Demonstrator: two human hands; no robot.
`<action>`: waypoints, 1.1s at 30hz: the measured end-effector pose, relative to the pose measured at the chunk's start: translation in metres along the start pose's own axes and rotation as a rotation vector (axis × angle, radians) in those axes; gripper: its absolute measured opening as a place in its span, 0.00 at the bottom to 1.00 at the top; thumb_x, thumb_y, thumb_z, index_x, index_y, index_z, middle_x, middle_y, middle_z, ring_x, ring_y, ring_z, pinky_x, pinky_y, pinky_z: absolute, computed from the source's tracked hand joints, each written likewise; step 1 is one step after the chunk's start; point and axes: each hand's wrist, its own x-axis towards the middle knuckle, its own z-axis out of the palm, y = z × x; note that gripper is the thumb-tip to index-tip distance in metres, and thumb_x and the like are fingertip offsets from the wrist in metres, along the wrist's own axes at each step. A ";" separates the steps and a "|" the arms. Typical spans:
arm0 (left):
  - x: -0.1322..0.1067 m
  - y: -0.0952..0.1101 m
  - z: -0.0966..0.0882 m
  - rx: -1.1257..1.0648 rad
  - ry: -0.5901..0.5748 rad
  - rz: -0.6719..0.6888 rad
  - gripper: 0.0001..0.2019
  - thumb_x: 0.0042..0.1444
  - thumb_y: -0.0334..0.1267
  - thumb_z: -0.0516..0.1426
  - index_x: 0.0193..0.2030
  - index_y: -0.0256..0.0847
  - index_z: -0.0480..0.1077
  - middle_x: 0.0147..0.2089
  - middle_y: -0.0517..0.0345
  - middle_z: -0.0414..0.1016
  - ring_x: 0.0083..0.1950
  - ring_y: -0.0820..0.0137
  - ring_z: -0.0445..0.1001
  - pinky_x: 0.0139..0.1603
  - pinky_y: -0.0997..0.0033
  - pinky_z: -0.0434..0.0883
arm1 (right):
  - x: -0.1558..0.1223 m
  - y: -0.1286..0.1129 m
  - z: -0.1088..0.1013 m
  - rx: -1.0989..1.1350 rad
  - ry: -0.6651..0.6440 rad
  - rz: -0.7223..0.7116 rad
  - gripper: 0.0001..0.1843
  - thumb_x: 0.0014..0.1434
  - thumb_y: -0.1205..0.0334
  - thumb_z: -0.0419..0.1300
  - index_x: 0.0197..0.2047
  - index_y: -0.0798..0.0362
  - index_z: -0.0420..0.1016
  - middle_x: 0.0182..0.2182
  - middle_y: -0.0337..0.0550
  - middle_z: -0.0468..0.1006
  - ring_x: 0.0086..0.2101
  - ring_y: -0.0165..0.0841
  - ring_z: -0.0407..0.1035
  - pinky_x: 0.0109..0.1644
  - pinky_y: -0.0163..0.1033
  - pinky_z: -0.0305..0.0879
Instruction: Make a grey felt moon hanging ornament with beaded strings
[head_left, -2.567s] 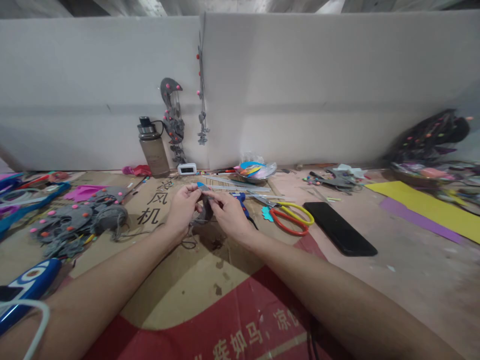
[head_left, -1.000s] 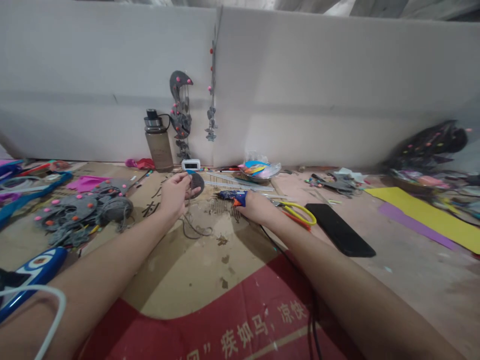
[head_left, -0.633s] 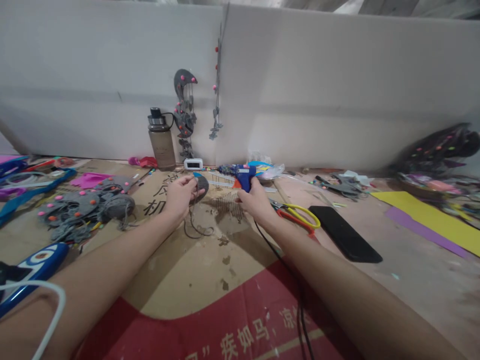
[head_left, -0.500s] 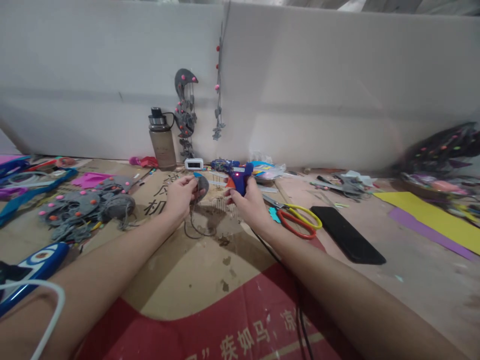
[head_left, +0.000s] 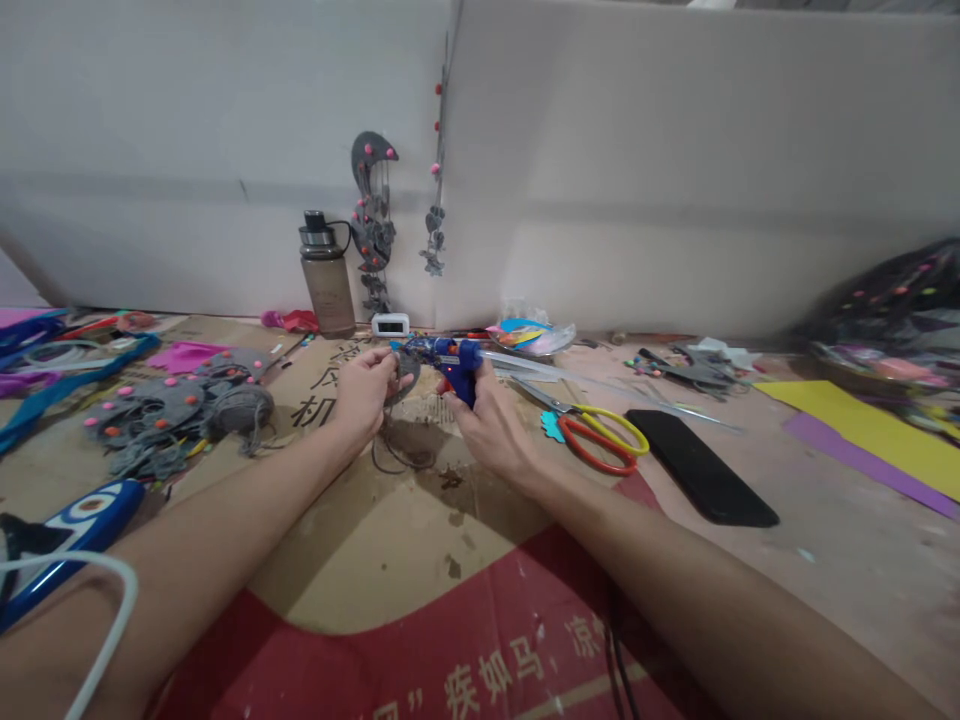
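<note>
Pinched in my left hand (head_left: 366, 393) is a grey felt piece (head_left: 406, 378), with a thin dark cord (head_left: 397, 462) dangling below it onto the cardboard. My right hand (head_left: 491, 415) is wrapped round the handle of a blue hot glue gun (head_left: 457, 365) with a small red light. Its nozzle end points left, at or close by the felt piece; whether they touch I cannot tell. A long clear glue stick (head_left: 570, 375) sticks out of the gun's back toward the right.
Scissors (head_left: 604, 437) and a black phone (head_left: 701, 467) lie right of my right hand. Grey felt pieces with pompoms (head_left: 176, 400) are heaped at left. A bottle (head_left: 327, 285) and a small white digital display (head_left: 390, 325) stand behind. Cardboard (head_left: 337, 570) covers the table's middle.
The glue gun in my right hand has swung left, its nozzle now at the felt piece. The clear glue stick now shows behind it. My left hand has barely moved.
</note>
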 end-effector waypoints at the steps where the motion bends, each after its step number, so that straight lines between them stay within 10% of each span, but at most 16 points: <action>1: 0.000 0.000 0.000 0.002 0.002 0.000 0.10 0.37 0.38 0.63 0.24 0.36 0.68 0.18 0.69 0.61 0.19 0.83 0.58 0.34 0.71 0.74 | 0.000 0.001 0.001 -0.008 -0.007 -0.005 0.13 0.57 0.65 0.52 0.47 0.54 0.62 0.39 0.48 0.73 0.37 0.37 0.67 0.45 0.45 0.65; 33: 0.002 -0.003 0.000 0.012 0.048 0.030 0.11 0.37 0.39 0.64 0.26 0.35 0.70 0.26 0.61 0.70 0.28 0.76 0.69 0.35 0.68 0.75 | -0.001 0.006 0.003 -0.070 -0.005 0.017 0.14 0.58 0.64 0.51 0.49 0.55 0.63 0.40 0.51 0.73 0.44 0.41 0.67 0.52 0.49 0.61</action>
